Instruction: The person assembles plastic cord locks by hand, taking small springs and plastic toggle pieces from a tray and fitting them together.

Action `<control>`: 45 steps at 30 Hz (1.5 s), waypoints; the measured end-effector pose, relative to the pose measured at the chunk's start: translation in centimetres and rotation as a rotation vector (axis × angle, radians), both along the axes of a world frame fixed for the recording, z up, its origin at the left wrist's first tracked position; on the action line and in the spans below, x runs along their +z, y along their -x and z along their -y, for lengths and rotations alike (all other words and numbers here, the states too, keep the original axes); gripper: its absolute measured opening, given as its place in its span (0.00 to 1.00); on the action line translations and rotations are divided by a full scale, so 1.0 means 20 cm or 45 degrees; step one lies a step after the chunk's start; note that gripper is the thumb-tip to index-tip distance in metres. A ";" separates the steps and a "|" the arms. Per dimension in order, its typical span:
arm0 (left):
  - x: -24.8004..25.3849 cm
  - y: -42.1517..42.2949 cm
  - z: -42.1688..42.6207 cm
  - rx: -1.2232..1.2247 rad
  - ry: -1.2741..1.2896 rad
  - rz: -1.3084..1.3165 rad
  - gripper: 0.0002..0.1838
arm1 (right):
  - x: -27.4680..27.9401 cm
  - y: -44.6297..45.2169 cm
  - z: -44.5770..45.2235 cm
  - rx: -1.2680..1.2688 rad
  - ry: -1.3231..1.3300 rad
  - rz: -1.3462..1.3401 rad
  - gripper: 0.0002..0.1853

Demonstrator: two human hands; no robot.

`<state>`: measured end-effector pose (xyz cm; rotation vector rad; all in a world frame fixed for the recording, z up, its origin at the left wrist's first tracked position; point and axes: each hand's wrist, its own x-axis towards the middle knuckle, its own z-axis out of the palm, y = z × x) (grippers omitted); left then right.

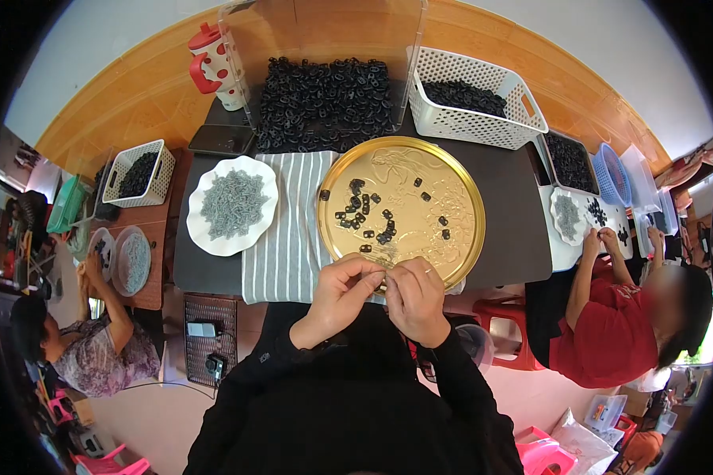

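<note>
My left hand (342,297) and my right hand (417,299) meet at the near rim of a round gold tray (451,182). Both hands are closed in a pinch, fingertips together, on something too small to make out. Scattered on the tray are several small black parts (362,203), mostly at its left and middle, with a few towards the right. A thin pile of tiny pieces lies just beyond my fingertips. The tray rests partly on a grey striped cloth (285,229). Left of the cloth, a white scalloped plate (234,207) holds a heap of small greyish, clear-looking pieces.
Behind the tray stand a clear bin of black parts (325,103), a white perforated basket (475,127), a red-and-white tumbler (218,67) and a dark phone-like slab (222,140). One person (103,348) works at the left, another (618,324) at the right.
</note>
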<state>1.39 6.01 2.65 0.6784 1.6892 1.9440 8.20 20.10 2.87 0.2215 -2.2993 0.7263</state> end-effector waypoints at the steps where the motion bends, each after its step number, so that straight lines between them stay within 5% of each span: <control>1: 0.00 0.00 -0.01 -0.002 -0.008 -0.049 0.04 | 0.00 0.00 -0.01 0.002 -0.034 -0.004 0.12; 11: -0.03 0.03 -0.07 -0.152 -0.078 0.268 0.04 | 0.01 -0.03 -0.05 -0.105 -0.261 0.027 0.12; 14: -0.01 0.02 -0.07 -0.156 -0.042 0.306 0.03 | -0.01 -0.03 -0.06 -0.074 -0.015 -0.005 0.10; 16: -0.01 0.03 -0.07 -0.154 -0.070 0.225 0.03 | -0.01 -0.04 -0.07 -0.028 0.483 0.174 0.07; 22: -0.01 0.03 -0.08 -0.118 -0.046 0.059 0.04 | 0.01 -0.05 -0.09 0.091 0.994 0.458 0.02; 31: 0.00 0.02 -0.09 -0.003 -0.025 -0.177 0.03 | -0.02 -0.06 -0.08 0.121 1.207 0.549 0.01; 41: -0.02 0.01 -0.10 0.034 0.060 -0.244 0.02 | 0.00 -0.05 -0.06 0.052 0.855 0.340 0.04; 45: -0.05 0.00 -0.11 0.014 0.049 0.034 0.06 | -0.02 -0.06 -0.07 0.007 0.738 0.297 0.04</control>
